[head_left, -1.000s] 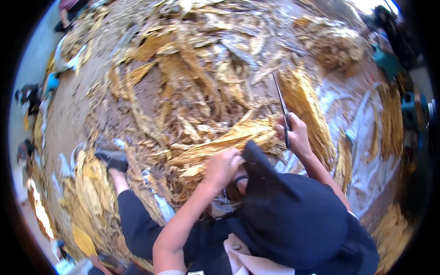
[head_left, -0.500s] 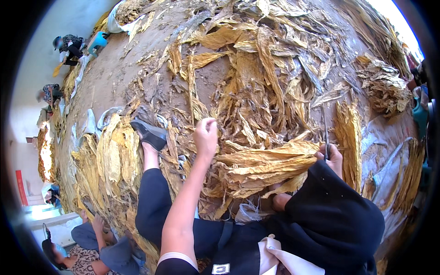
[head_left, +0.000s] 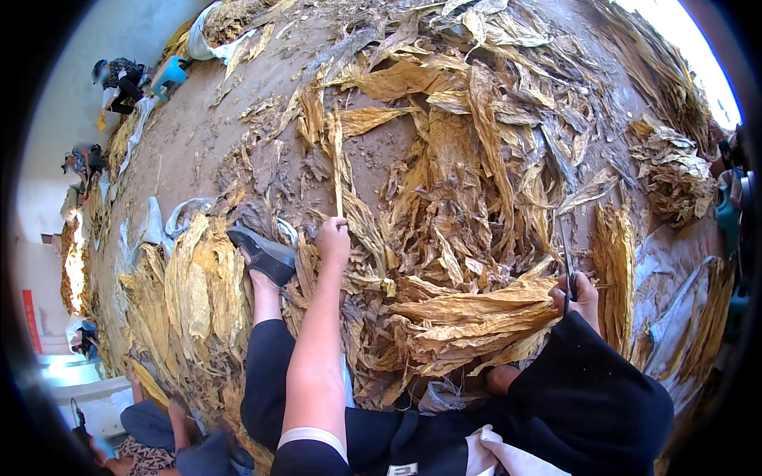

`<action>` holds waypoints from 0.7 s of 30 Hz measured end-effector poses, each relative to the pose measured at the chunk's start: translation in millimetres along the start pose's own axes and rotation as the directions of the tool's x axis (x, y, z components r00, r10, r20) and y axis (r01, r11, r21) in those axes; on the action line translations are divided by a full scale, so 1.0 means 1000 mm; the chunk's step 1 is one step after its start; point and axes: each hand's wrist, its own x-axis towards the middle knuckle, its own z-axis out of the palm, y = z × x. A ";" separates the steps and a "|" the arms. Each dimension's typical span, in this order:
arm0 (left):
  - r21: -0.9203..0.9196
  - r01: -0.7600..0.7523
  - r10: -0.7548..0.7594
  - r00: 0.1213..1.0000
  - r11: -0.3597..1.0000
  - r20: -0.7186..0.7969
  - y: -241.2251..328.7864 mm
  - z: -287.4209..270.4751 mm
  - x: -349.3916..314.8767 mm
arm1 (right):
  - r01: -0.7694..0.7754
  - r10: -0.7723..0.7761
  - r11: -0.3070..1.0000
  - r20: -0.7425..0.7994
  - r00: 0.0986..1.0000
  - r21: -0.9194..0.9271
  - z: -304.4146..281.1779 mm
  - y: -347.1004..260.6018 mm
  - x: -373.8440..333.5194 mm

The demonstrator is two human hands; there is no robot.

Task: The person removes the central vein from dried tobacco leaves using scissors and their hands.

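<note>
While a broad heap of pale yellow dried leaves (head_left: 194, 285) lies well to the left of the thick, golden-brown bundle of long dried leaves (head_left: 468, 317), a black, thick-soled shoe (head_left: 266, 255) stands between that heap and the bundle. Next to the right comes the left hand (head_left: 333, 242), off the bundle's left end and apart from it; its fingers are curled tightly together, clamped on the near end of a narrow, straw-coloured strip of dried leaf (head_left: 338, 178) that points away from the person. The bundle itself lies crosswise in front of the person. At its right end is the right hand (head_left: 586, 297), closed round the handles of long, slim, dark metal scissors (head_left: 571, 284), blades pointing away; its fingertips meet the leaf ends, though I cannot tell whether they grip them. Just right of the bundle lies a lengthwise golden sheaf of dried leaves (head_left: 613, 278).
</note>
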 end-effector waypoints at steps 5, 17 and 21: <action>-0.746 0.170 -0.183 0.981 0.644 0.066 0.009 -0.027 -0.008 | 0.076 -0.075 0.997 0.019 0.997 -0.020 0.005 -0.005 0.002; -0.227 -0.585 0.512 0.802 0.779 -0.309 0.103 -0.087 -0.132 | 0.153 -0.196 0.969 0.225 0.954 0.194 0.057 -0.054 0.003; -0.240 -0.647 0.620 0.763 0.724 -0.184 0.127 -0.077 -0.165 | 0.028 -0.264 0.821 0.336 0.904 0.570 0.088 -0.084 -0.002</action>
